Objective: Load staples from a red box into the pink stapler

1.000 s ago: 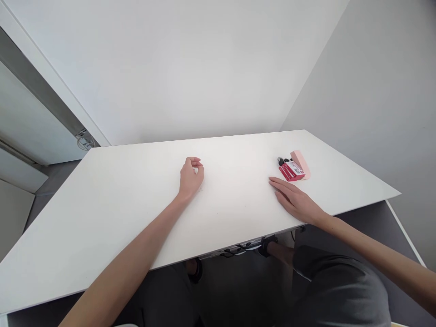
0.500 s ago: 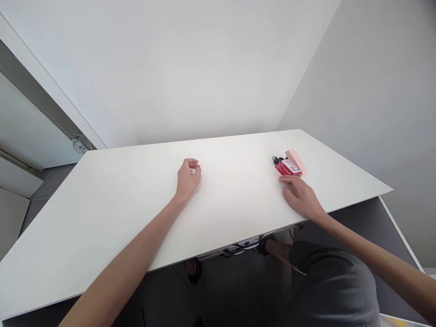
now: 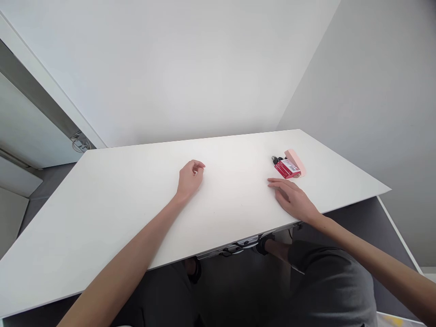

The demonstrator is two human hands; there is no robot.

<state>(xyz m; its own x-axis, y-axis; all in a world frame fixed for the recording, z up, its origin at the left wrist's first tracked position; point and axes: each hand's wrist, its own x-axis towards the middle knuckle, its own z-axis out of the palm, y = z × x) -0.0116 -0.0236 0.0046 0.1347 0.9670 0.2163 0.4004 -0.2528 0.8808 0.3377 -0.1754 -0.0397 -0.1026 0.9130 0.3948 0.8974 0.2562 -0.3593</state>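
My left hand [image 3: 190,180] rests on the middle of the white table [image 3: 126,195], its fingers curled and the thumb and index tips close together. Whatever may be between those tips is too small to make out. My right hand [image 3: 292,198] lies near the table's front edge with its fingers stretched out to the left and nothing in them. Just beyond it sits a small red-and-white box [image 3: 288,168], apart from the fingers. The box leans against a pale pink case [image 3: 296,160], and dark keys [image 3: 275,160] stick out at its left.
Behind the table rises a white wall [image 3: 204,68], with a grey wall [image 3: 374,91] on the right. Cables [image 3: 235,249] hang under the front edge, above my legs [image 3: 327,281]. A wall socket with a cord [image 3: 80,143] is at the far left.
My right hand has slid left, away from the box, with its fingers reaching straighter. My left hand has shifted slightly right, its fingertips closer to the thumb. The box, case and keys stay put.
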